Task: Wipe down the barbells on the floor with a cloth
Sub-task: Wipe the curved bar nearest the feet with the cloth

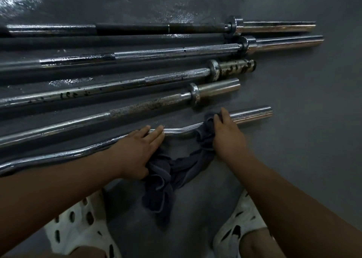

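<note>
Several chrome barbells lie side by side on the dark floor. Nearest me is a curved curl bar (180, 129). My right hand (228, 135) grips a dark grey cloth (207, 128) wrapped round this bar, just left of its shiny sleeve (252, 115). The rest of the cloth (166, 177) trails down onto the floor between my hands. My left hand (137, 150) lies with straight fingers on the curl bar's knurled part, its heel near the trailing cloth. A rusty straight bar (148, 106) lies just beyond.
Three longer bars (176, 52) lie farther back, sleeves pointing right. My two white perforated clogs (78, 222) stand at the bottom edge. Wet shiny patches (17, 1) mark the floor at top left. Bare floor (313, 120) stretches to the right.
</note>
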`<state>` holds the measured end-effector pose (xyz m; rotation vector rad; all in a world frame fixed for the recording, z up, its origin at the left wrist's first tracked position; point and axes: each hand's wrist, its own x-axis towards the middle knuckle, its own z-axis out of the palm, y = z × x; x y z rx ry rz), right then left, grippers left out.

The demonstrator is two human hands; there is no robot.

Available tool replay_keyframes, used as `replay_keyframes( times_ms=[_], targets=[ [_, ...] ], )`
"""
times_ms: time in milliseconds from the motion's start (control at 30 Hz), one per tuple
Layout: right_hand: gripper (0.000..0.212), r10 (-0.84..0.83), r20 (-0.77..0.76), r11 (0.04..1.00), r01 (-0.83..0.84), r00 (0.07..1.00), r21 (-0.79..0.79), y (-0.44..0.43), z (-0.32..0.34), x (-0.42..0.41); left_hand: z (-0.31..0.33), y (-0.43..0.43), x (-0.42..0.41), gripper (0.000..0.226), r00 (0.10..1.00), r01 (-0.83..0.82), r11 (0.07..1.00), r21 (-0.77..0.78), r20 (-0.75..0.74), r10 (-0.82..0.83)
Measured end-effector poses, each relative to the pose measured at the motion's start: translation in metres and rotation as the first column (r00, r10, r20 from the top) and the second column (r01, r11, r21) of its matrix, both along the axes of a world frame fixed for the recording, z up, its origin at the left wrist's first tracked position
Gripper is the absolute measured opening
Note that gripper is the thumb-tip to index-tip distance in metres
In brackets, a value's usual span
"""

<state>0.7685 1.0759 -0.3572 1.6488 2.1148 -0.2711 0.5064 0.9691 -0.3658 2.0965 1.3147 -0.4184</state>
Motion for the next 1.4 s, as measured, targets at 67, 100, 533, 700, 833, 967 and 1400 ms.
replay_keyframes(
  times_ms=[67,100,533,700,833,967,1400],
  targets=[
    [0.066,-0.006,-0.059,1.000,0.007,0.998,0.023,-0.002,0.003,-0.008,0.000,0.000,0.000,0.111,1.000,-0.010,1.000,-0.004,0.004,0.010],
    [0.071,0.013,-0.105,0.999,-0.010,0.994,0.031,-0.005,0.004,-0.009,0.000,0.000,0.000,0.111,1.000,-0.013,1.000,-0.006,0.005,0.013],
    [0.061,-0.022,-0.234,0.998,0.034,0.972,0.049,-0.036,-0.017,-0.024,0.001,0.001,0.001,0.112,1.000,-0.004,1.000,-0.013,-0.010,0.004],
    [0.068,-0.229,-0.205,0.967,0.246,0.951,0.061,-0.025,-0.008,-0.008,0.000,0.000,0.001,0.112,1.000,-0.006,1.000,-0.012,-0.001,0.006],
    [0.081,-0.326,-0.308,0.944,0.325,0.894,-0.053,-0.077,-0.014,-0.042,0.000,0.000,0.003,0.113,1.000,-0.006,1.000,-0.018,-0.013,0.005],
    [0.068,-0.580,-0.552,0.761,0.641,0.599,-0.104,-0.034,-0.018,-0.022,-0.002,-0.003,0.001,0.114,1.000,0.000,1.000,0.005,-0.017,0.000],
    [0.041,-0.268,-0.658,0.914,0.402,0.703,0.057,-0.050,-0.010,-0.031,-0.004,-0.006,-0.001,0.113,1.000,-0.006,1.000,0.029,-0.002,0.006]
  ],
)
